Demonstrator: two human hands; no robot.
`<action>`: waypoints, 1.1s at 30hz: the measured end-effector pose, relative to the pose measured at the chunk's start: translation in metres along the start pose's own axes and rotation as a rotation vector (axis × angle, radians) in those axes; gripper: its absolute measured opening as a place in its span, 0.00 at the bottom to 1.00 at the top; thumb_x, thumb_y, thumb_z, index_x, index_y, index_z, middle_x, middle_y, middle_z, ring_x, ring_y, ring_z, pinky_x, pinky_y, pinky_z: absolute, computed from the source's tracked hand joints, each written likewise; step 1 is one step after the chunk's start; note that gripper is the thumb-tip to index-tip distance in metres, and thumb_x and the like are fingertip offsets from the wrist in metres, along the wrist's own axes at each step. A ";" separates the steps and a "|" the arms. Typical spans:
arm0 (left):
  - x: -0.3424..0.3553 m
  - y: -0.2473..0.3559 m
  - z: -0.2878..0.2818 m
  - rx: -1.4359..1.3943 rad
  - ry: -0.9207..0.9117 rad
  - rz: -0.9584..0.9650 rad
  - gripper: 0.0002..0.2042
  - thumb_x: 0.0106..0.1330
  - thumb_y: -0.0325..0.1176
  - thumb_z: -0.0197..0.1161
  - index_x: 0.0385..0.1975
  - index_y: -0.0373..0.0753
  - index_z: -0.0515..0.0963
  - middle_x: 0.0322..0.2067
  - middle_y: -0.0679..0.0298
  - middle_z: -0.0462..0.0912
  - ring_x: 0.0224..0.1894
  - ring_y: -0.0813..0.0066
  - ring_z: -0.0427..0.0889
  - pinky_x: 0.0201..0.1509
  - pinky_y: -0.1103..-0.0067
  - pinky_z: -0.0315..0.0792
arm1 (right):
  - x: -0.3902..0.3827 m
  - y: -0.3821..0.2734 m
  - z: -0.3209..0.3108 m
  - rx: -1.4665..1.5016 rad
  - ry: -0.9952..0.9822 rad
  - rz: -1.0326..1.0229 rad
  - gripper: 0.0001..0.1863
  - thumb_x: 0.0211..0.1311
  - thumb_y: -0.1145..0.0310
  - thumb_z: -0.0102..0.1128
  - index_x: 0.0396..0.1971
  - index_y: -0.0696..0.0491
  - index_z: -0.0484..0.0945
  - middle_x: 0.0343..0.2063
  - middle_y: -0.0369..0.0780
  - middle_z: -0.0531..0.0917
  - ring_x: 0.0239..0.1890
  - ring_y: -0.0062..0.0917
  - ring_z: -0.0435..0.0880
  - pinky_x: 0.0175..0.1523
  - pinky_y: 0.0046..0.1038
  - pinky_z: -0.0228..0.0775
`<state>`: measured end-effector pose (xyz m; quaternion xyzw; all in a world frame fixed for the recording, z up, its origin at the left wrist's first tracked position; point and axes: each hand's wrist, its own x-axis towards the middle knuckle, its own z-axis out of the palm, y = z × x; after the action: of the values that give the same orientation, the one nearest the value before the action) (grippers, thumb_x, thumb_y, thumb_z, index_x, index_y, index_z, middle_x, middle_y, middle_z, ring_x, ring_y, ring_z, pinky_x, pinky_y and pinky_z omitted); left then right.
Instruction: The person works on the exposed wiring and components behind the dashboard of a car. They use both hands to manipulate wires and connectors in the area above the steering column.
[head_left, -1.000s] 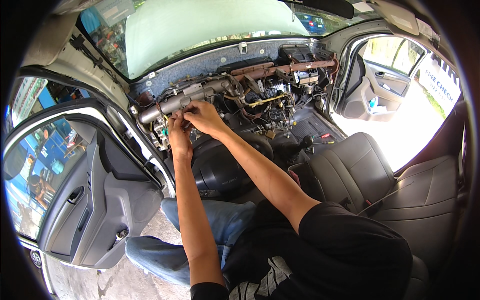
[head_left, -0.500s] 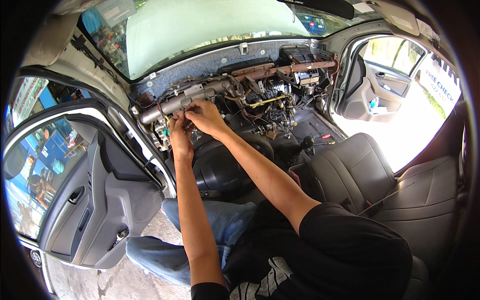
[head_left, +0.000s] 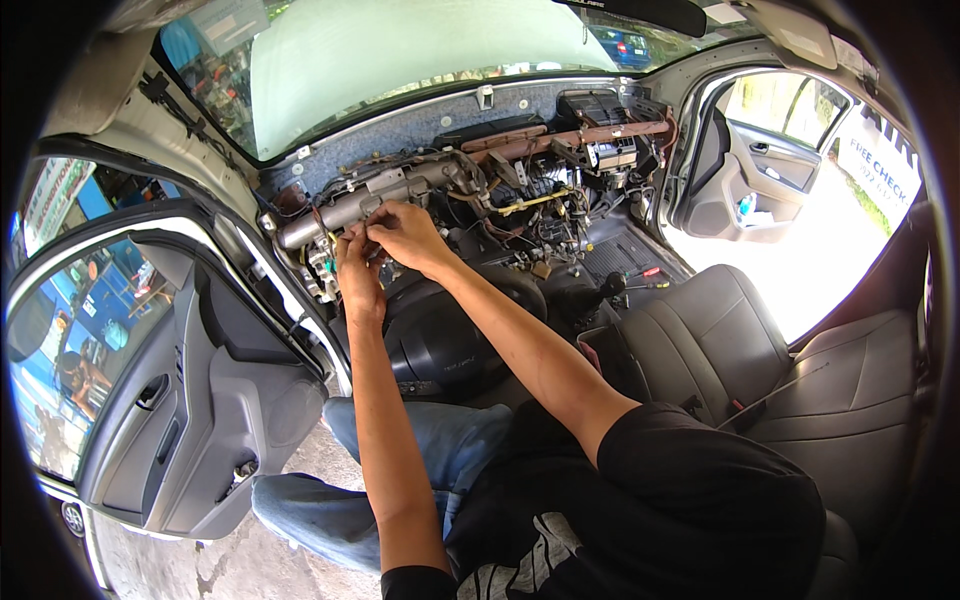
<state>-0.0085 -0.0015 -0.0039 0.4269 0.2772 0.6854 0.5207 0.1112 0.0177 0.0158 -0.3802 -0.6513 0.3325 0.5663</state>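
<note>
Pinching a small wiring clip (head_left: 352,236) | both hands, left hand (head_left: 358,272) and right hand (head_left: 405,236), are meeting fingertip to fingertip | grey steering column tube (head_left: 350,208) is lying just above them, long axis left-right | right grip is sitting nearer

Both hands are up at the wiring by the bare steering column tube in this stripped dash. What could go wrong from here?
1. The left hand and right hand work close together among loose wiring beside the metal column tube; a tug could strain a wire or connector.
2. Exposed brackets around the hands could scrape fingers.
3. The steering wheel lies loose below the forearms; an elbow might knock it.
</note>
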 end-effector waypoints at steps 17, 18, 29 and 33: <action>-0.004 0.005 0.004 0.003 -0.008 -0.004 0.10 0.78 0.39 0.52 0.49 0.42 0.76 0.46 0.68 0.81 0.47 0.78 0.78 0.51 0.75 0.70 | -0.002 -0.002 -0.001 -0.074 -0.037 -0.012 0.13 0.62 0.68 0.65 0.41 0.62 0.83 0.35 0.45 0.88 0.35 0.25 0.87 0.41 0.28 0.78; -0.003 0.004 0.003 0.006 -0.001 -0.005 0.10 0.78 0.39 0.52 0.49 0.42 0.75 0.46 0.68 0.81 0.47 0.77 0.78 0.51 0.75 0.70 | -0.002 -0.003 -0.001 -0.067 -0.030 -0.007 0.13 0.62 0.68 0.65 0.41 0.62 0.83 0.35 0.45 0.88 0.36 0.25 0.87 0.41 0.27 0.78; -0.001 0.001 0.001 0.028 -0.004 0.006 0.08 0.76 0.36 0.54 0.49 0.42 0.74 0.45 0.67 0.80 0.46 0.76 0.79 0.53 0.73 0.70 | -0.002 0.001 -0.001 -0.149 0.092 -0.011 0.12 0.61 0.68 0.64 0.39 0.63 0.84 0.33 0.47 0.88 0.38 0.32 0.89 0.43 0.31 0.78; -0.001 0.000 0.002 0.016 0.006 0.015 0.08 0.76 0.36 0.55 0.49 0.42 0.74 0.44 0.67 0.81 0.46 0.75 0.79 0.53 0.72 0.71 | 0.000 0.006 -0.001 -0.215 0.149 0.055 0.13 0.58 0.68 0.63 0.38 0.62 0.84 0.35 0.50 0.88 0.40 0.39 0.89 0.46 0.35 0.79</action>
<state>-0.0066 -0.0024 -0.0038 0.4311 0.2809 0.6883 0.5114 0.1127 0.0204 0.0111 -0.4801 -0.6285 0.2471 0.5599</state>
